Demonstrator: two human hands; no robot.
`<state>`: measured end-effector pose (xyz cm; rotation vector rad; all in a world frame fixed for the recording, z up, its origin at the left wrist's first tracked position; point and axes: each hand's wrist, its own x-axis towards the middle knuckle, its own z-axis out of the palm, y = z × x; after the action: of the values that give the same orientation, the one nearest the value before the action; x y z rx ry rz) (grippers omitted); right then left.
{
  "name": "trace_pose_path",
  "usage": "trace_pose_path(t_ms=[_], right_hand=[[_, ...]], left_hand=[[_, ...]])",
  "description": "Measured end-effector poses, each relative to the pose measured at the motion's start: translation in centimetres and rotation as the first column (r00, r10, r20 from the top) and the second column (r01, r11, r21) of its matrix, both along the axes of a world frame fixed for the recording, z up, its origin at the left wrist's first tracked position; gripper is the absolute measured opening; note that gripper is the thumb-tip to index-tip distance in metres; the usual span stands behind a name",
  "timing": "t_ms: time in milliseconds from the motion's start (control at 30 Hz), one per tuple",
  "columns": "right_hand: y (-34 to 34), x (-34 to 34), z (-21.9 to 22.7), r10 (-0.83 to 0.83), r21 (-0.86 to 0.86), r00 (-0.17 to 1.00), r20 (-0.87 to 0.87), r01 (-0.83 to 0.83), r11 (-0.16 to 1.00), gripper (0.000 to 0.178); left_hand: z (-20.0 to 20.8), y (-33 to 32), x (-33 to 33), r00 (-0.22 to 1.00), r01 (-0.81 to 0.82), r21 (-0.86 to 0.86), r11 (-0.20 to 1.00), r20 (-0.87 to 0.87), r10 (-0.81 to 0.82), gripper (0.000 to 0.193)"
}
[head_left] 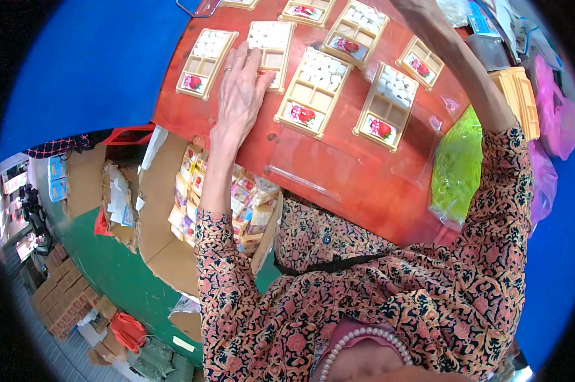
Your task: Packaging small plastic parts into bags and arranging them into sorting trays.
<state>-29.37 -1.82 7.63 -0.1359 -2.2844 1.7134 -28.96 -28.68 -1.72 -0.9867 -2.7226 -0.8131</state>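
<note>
Several trays (314, 97), white pieces (324, 69) inside, strawberry packets (301, 115)

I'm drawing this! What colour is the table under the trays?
The table is red; the head view shows it best.

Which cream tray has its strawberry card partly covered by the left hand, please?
The tray directly right of the leftmost tray: the left hand overlaps its card, whereas the other visible cards are clear of that hand.

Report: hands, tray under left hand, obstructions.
Left hand over beige tray, partly hiding it. Right hand cut off by frame. White pieces in tray. Other trays alongside.
</note>
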Motion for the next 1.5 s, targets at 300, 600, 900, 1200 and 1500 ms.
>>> trace_pose_path(t_ms=[300,600,900,1200,1500], right_hand=[[0.5,0.4,-3.3,0.146,-0.355,0.968,0.204,-0.066,0.932,0.02],[1.4,2.3,-3.0,0.063,-0.466,0.935,0.35,0.116,0.877,0.009],[2.1,4.9,-4.0,0.046,-0.536,0.915,0.4,0.193,0.822,0.011],[1.2,6.1,-3.8,0.064,-0.562,0.908,0.415,0.2,0.803,0.012],[-0.6,8.3,-9.8,0.302,-0.592,0.858,0.416,0.003,0.806,0.018]], left_hand=[[-0.5,0.4,-0.5,0.989,-0.003,-0.081,0.997,-0.147,-0.009,0.043],[-1.9,2.5,-1.8,0.982,0.017,-0.152,0.988,-0.185,-0.045,0.039],[-1.2,2.4,0.6,0.966,0.164,0.001,0.986,-0.201,-0.161,0.032],[-2.3,4.1,2.6,0.986,0.165,0.05,0.985,-0.041,-0.163,0.033],[-1.9,2.6,3.7,0.978,-0.127,0.326,0.937,0.199,0.063,0.019]])
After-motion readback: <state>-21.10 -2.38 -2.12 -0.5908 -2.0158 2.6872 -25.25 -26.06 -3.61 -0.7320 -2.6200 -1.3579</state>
